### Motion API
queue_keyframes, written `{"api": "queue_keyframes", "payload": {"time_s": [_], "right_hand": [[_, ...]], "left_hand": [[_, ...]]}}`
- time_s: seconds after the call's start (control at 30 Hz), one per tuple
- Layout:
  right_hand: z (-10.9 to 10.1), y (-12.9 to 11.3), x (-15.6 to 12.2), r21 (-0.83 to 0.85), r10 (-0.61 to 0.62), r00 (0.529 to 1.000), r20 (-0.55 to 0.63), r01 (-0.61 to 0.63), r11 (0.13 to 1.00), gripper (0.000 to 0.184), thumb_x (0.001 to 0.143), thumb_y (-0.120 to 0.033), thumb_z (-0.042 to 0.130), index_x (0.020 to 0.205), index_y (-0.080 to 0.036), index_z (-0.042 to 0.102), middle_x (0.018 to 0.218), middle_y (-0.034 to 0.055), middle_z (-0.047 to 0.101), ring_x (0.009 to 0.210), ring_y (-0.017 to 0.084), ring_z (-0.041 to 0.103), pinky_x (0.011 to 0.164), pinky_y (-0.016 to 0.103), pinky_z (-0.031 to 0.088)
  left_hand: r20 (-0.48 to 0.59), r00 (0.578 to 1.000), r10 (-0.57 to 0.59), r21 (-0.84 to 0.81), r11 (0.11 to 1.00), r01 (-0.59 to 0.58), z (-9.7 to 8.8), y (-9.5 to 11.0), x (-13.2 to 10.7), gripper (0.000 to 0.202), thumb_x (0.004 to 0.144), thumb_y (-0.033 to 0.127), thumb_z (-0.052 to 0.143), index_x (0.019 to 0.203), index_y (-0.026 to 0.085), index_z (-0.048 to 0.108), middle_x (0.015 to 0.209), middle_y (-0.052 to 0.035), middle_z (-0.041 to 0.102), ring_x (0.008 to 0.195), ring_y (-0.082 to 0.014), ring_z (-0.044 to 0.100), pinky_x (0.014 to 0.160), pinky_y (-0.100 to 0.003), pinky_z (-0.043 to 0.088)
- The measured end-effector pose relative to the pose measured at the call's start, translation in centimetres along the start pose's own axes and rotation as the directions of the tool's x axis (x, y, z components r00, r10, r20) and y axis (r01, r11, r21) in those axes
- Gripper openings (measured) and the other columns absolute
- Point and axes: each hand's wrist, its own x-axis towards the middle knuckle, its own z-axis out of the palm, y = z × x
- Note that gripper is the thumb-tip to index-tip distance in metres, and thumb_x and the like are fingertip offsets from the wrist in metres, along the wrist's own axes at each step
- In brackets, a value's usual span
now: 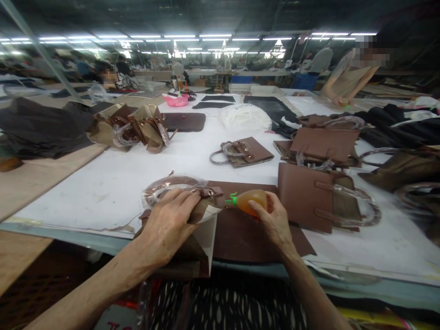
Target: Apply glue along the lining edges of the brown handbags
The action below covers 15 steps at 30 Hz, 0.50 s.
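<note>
- The left hand (172, 222) is folded over the upper edge of an open brown bag (205, 236) at the table's near edge.
- The right hand (277, 222) grips an amber squeeze bottle (253, 202), long axis running left to right, green nozzle (232, 200) pointing left at that edge; whether it touches, I cannot tell.
- The left hand is nearer the bag, the bottle just right of it.
- A brown panel (250, 238) lies beneath the bottle; a finished-looking bag (304, 197) bounds the right, a smaller bag (256, 151) lies farther off.

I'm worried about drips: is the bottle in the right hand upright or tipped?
Tipped: the bottle lies sideways in the right hand, its green nozzle pointing toward the bag at the left hand.
</note>
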Motion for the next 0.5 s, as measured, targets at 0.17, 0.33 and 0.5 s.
{"api": "queue_keyframes", "payload": {"time_s": [0.17,0.33,0.5], "right_hand": [[-0.8,0.2,-1.0,-0.020,0.034,0.999,0.037,-0.033,0.999,0.043,0.070,-0.045,0.068,0.100,-0.018,0.053,0.087,0.0049,0.060,0.079,0.026,0.058,0.046,0.027,0.048],[-1.2,-0.1,-1.2,-0.012,0.065,0.996,0.053,-0.064,0.998,0.041,0.072,-0.047,0.066,0.098,-0.019,0.053,0.084,0.0043,0.060,0.067,0.022,0.057,0.039,0.024,0.044],[-0.8,-0.1,-1.4,-0.025,0.079,0.995,0.064,-0.077,0.997,0.043,0.069,-0.048,0.067,0.097,-0.018,0.054,0.081,0.0032,0.060,0.066,0.021,0.056,0.039,0.024,0.044]], "left_hand": [[-0.031,1.000,-0.001,-0.031,1.000,0.000,0.5,0.1,-0.7,0.035,0.070,0.007,0.055,0.105,0.014,0.052,0.103,-0.0085,0.061,0.098,-0.0237,0.050,0.084,-0.038,0.047],[-0.057,0.998,-0.014,0.001,1.000,0.014,0.8,0.4,-1.5,0.038,0.068,0.005,0.053,0.106,0.012,0.053,0.102,-0.0101,0.062,0.094,-0.0235,0.054,0.081,-0.038,0.048],[-0.084,0.996,-0.008,0.037,0.999,0.011,1.0,0.8,-2.3,0.041,0.066,0.002,0.048,0.106,0.012,0.054,0.099,-0.0100,0.064,0.089,-0.0230,0.058,0.077,-0.037,0.049]]}}
